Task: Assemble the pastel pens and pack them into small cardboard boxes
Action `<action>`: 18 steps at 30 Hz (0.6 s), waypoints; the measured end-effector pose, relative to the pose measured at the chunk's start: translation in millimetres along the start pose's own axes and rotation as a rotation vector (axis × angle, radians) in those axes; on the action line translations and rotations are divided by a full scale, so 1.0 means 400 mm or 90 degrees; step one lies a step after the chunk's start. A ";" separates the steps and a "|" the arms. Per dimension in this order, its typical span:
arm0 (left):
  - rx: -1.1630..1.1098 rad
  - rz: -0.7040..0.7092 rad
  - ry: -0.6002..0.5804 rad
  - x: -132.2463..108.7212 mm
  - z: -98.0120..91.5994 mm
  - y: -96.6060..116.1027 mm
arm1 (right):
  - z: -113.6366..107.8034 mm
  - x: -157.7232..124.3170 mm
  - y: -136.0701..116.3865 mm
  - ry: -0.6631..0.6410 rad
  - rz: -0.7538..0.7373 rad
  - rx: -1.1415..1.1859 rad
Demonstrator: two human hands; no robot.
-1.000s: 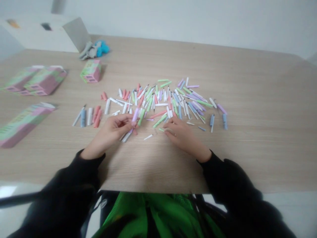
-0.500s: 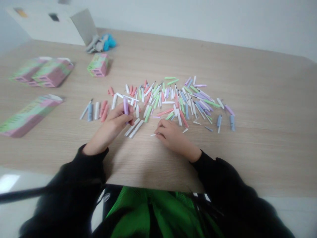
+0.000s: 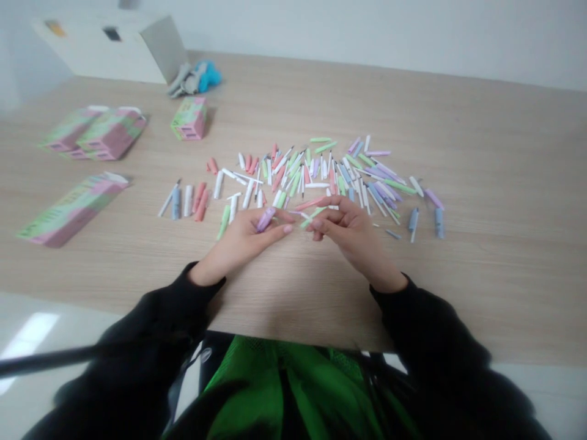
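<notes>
My left hand (image 3: 245,239) is closed around a short purple pen part (image 3: 266,219), held tilted, with the thumb and index finger stretched toward the right. My right hand (image 3: 351,241) faces it across a small gap, thumb and fingers pinched at a slim light green pen part (image 3: 313,217). A salmon pen barrel (image 3: 310,204) lies just beyond the right fingertips. Left of the left hand lie a green barrel (image 3: 224,222) and a white barrel (image 3: 233,206). The right hand hides part of the loose pen parts behind it.
Many pastel barrels, caps and white refills (image 3: 316,168) are scattered beyond the hands. Blue caps (image 3: 439,223) lie at the right. Pink-green boxes (image 3: 73,211) and a small upright box (image 3: 189,118) stand left, with gloves (image 3: 195,78) and a white carton (image 3: 110,49) behind.
Both hands have come closer together, the left moving right with the purple part. My right hand has left the thin white piece at the table and now pinches the green part. The view shifted slightly.
</notes>
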State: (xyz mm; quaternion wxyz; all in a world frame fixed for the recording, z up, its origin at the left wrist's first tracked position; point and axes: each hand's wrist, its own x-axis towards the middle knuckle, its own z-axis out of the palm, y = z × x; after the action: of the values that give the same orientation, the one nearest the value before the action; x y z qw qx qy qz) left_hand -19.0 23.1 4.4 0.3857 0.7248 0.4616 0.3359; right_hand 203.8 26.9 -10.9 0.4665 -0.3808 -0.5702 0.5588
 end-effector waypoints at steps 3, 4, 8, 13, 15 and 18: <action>-0.090 0.007 -0.044 0.004 0.017 0.011 | 0.044 -0.009 0.003 -0.049 0.027 0.059; -0.099 0.004 -0.051 0.005 0.018 0.011 | 0.053 -0.010 0.006 -0.055 0.030 0.057; -0.061 -0.017 0.027 0.006 0.005 -0.002 | 0.046 -0.011 0.019 -0.049 0.031 -0.064; -0.061 -0.083 0.147 0.006 -0.021 -0.008 | 0.005 -0.017 0.034 -0.040 -0.099 -0.550; -0.063 -0.101 0.164 0.004 -0.026 -0.009 | 0.000 -0.022 0.042 -0.076 -0.156 -0.685; -0.061 -0.106 0.172 0.001 -0.025 -0.012 | -0.002 -0.021 0.059 -0.108 -0.195 -0.789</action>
State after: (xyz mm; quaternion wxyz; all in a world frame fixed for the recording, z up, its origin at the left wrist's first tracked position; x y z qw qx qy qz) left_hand -29.3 27.4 5.3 0.3810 0.6133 0.5508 0.4187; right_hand 204.9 21.0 -35.2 0.1872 -0.4486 -0.8701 0.0810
